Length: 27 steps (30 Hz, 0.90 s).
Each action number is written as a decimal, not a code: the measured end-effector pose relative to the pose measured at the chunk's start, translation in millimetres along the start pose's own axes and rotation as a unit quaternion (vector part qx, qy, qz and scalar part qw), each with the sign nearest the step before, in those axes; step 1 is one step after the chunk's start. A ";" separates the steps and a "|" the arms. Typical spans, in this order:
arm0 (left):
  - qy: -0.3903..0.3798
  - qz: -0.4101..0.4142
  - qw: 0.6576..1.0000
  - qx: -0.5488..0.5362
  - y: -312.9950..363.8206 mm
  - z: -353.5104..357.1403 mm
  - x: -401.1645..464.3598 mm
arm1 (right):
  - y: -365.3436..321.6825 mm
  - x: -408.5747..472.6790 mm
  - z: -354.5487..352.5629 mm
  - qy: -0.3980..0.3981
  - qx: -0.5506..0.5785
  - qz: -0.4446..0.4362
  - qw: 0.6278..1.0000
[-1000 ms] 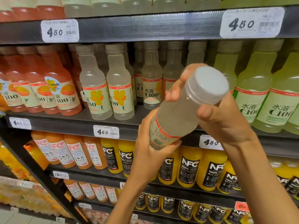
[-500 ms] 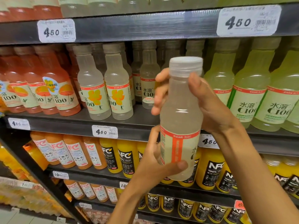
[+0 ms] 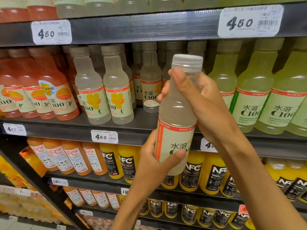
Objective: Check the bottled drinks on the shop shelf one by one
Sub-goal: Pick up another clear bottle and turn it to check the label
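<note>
I hold a pale cloudy C100 bottle [image 3: 176, 113] with a white cap upright in front of the middle shelf [image 3: 116, 128]. My left hand [image 3: 156, 161] grips its lower labelled part, thumb across the label. My right hand [image 3: 199, 98] wraps the neck and shoulder just under the cap. Behind it stand rows of the same pale bottles [image 3: 103, 93], with a gap on the shelf where the held bottle is.
Orange-pink C100 bottles [image 3: 41, 95] fill the shelf's left, green-yellow C100 bottles [image 3: 259, 97] its right. Below stand orange and yellow NFC juice bottles [image 3: 119, 161]. Price tags reading 4.50 [image 3: 104, 136] hang on the shelf edges. A higher shelf [image 3: 141, 25] is close above.
The bottle has swung from tilted with its cap toward me to upright, and its label has turned so the C100 print faces me. Both hands kept hold of it.
</note>
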<state>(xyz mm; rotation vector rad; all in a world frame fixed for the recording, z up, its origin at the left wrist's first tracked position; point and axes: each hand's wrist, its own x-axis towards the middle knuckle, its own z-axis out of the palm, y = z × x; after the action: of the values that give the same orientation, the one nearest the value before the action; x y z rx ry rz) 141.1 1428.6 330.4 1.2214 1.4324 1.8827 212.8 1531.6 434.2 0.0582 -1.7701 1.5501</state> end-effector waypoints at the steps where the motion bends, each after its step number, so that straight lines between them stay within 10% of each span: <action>1: -0.006 -0.010 1.000 -0.008 1.5 -3.1 -0.2 | 0.3 0.9 -2.8 -0.013 0.015 0.003 1.000; 7: -0.086 -0.086 0.990 -0.069 3.0 -6.5 -6.5 | 9.9 8.0 -7.0 -0.092 0.171 0.050 0.980; 18: -0.012 -0.025 1.000 -0.011 7.3 0.6 -1.7 | 14.5 4.5 0.4 0.030 0.064 0.048 0.996; 27: -0.026 -0.100 0.992 -0.068 9.5 -1.0 -4.8 | 14.9 13.1 -9.0 -0.029 0.150 0.099 0.983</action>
<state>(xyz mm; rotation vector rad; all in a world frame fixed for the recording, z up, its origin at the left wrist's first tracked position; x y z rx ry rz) 143.9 1421.0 337.5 1.0156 1.3226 1.7686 200.6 1548.9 428.9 0.0755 -1.6109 1.9690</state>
